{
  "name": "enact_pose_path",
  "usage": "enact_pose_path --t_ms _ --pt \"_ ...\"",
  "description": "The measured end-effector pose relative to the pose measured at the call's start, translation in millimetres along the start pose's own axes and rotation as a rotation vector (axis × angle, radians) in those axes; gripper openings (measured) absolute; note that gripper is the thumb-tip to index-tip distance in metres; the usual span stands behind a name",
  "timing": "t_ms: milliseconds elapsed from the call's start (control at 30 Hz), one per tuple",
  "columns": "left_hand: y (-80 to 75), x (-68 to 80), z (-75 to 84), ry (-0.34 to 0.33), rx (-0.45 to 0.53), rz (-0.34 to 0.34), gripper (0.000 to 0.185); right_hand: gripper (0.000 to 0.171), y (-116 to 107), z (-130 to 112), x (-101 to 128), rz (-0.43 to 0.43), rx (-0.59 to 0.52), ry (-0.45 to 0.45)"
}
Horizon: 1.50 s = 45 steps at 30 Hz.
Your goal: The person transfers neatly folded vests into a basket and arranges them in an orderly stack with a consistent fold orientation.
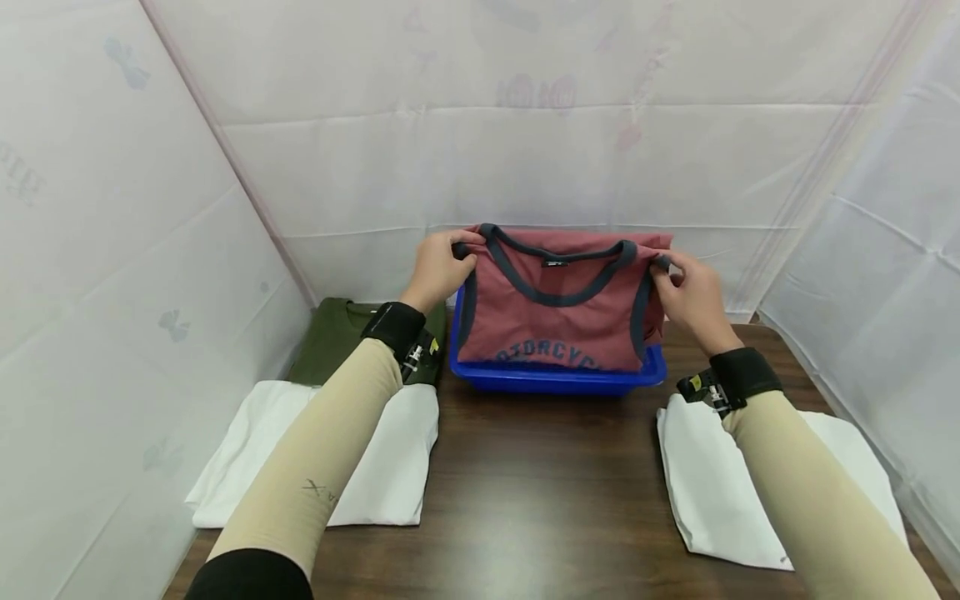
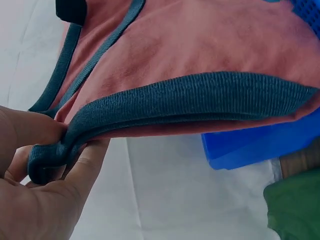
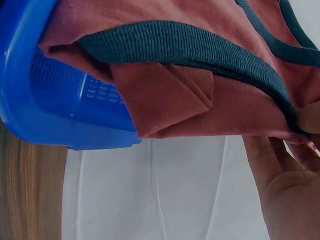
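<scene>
Head view, shirt point(image 1: 558, 323) at basket rim point(image 1: 555, 383), tabletop point(image 1: 540, 467) in front

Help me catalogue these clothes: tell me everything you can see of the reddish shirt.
The reddish shirt looks like soft knit cotton, with dark blue-grey ribbed trim at the neckline and sides, a small dark neck label and dark printed lettering, partly out of sight, seeming to read "MOTORCYC". It is folded, neckline up, held over the blue basket. The left hand and right hand pinch its top corners. Whether it touches the basket's floor is hidden.
</scene>
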State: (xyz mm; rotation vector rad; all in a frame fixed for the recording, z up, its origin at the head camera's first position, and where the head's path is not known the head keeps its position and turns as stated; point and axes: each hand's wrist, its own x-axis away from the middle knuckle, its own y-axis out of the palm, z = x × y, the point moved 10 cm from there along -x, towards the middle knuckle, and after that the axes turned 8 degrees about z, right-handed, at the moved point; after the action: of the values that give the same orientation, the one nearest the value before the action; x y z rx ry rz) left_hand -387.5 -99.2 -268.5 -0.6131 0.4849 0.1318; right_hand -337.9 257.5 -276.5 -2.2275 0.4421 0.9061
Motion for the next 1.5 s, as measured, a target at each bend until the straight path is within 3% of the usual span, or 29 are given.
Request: enact_pose_path --t_ms 167,367,533,867,1133,1333,1500 --pt "8.9 1.2 -9.8 -0.065 0.027 -0.047 0.028 0.029 12 13 -2 -0.105 0.042 0.089" --pt "22.3 11.7 -40.9 -0.269 0.111 -0.145 0.028 0.034 40 26 5 -0.284 0.108 0.167" --pt "31.7 15.2 -59.0 -0.335 0.065 -0.188 0.029 0.036 63 37 10 -0.402 0.138 0.219" --pt "50.5 14.8 -65.8 -0.219 -0.136 -0.318 0.026 0.027 85 54 14 -0.486 0.123 0.25" --pt "59.1 15.5 -69.7 -0.064 -0.288 -0.345 0.028 0.029 95 52 18 -0.529 0.179 0.191" --pt "73.4 23.1 -77.9 -0.002 -0.397 -0.388 0.033 0.032 106 51 24 -0.603 0.243 0.155" --pt "84.3 31.0 -82.9 0.009 -0.481 -0.432 0.034 0.028 111 48 33 -0.684 0.327 0.095"
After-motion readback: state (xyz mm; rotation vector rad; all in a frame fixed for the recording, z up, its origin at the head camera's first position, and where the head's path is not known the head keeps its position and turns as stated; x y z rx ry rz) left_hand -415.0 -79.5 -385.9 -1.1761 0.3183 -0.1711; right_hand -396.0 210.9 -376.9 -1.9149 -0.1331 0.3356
